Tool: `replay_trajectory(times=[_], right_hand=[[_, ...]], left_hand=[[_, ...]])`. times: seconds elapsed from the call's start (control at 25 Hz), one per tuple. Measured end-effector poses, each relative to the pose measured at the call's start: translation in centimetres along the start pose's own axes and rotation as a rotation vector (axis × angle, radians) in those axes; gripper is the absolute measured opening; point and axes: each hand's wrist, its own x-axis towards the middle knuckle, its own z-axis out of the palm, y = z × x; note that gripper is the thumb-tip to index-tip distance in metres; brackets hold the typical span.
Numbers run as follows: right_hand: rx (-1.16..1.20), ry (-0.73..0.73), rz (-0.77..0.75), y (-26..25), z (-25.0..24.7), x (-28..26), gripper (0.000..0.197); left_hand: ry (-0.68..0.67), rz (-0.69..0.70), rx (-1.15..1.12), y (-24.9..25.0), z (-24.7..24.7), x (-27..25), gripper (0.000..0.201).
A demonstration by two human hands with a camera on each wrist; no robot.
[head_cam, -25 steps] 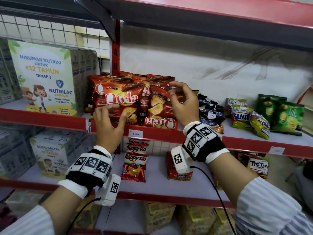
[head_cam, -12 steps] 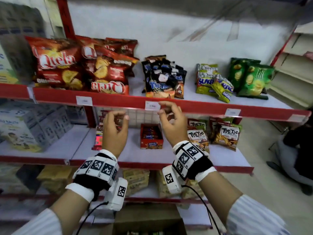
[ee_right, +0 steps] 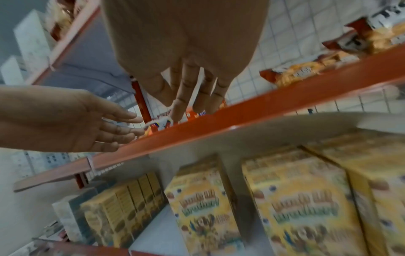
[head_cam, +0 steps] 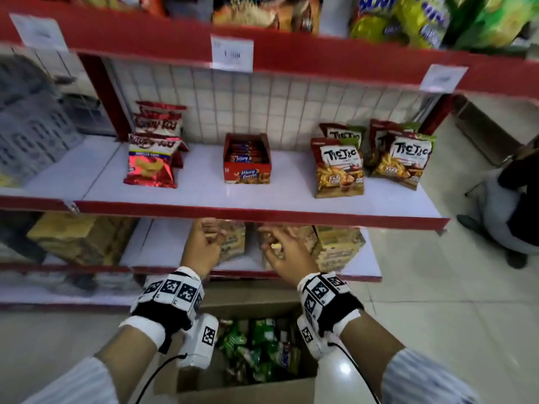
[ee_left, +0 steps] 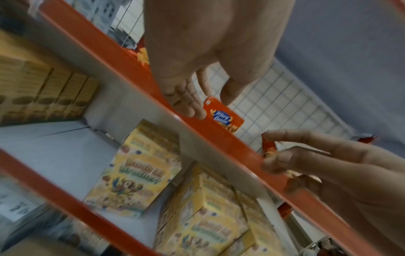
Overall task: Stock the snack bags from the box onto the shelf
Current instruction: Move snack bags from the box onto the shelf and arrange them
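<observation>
Fingers of the left hand and the right hand hang loose and apart, holding nothing, just under the shelf's red front edge. Snack bags lie in the box on the floor below both wrists.

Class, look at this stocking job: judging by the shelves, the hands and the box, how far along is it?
Done: the shelf already displays Tic Tic bags and a Mary Queen carton. In hand: nothing; the left hand and right hand are empty above the box. Left: the green snack bags in the box.
</observation>
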Motion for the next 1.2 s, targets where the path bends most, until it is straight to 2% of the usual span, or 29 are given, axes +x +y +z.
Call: replay_trajectory(times=[0.12,0.2,0.4,0.48,0.68,0.8,0.96,1.08,1.2], right_hand=[[0.008,-0.074,0.099,4.8,5.1,-0.7,0.042],[-0.040,-0.126,0.109,8.0,9.0,-0.9,0.040],[-0.389,-0.345,0.015,17.6,18.3,-0.9,0.037],[-0.439,-0.455,0.005,22.7,22.0,-0.7,0.038],[-0.528,-0.684,0.186,34.8,31.8,-1.0,0.049],[-0.606,-0.764,0.255,40.8,37.8,-1.0,0.057],[-0.728,-0.809,0.218,46.2,44.9,-2.4,0.069],[-0.841,-0.875,0.228,48.9,48.7,-3.0,0.056],[-0.974,-0.871,0.141,48.8,49.9,-2.6,0.045]], left_hand=[[-0.027,-0.079,0.087,-6.9,1.4,0.9,0.022],[-0.040,-0.114,0.111,-11.7,2.3,1.4,0.020],[-0.058,-0.192,0.079,-23.8,4.9,2.4,0.026],[-0.069,-0.212,0.078,-29.3,6.1,2.7,0.026],[-0.109,-0.330,0.050,-41.6,9.1,2.4,0.024],[-0.143,-0.380,0.030,-47.4,10.9,3.2,0.029],[-0.187,-0.387,-0.013,-51.8,12.7,4.0,0.030],[-0.213,-0.382,-0.055,-53.0,13.4,4.4,0.027],[-0.228,-0.320,-0.049,-52.9,13.0,4.7,0.025]])
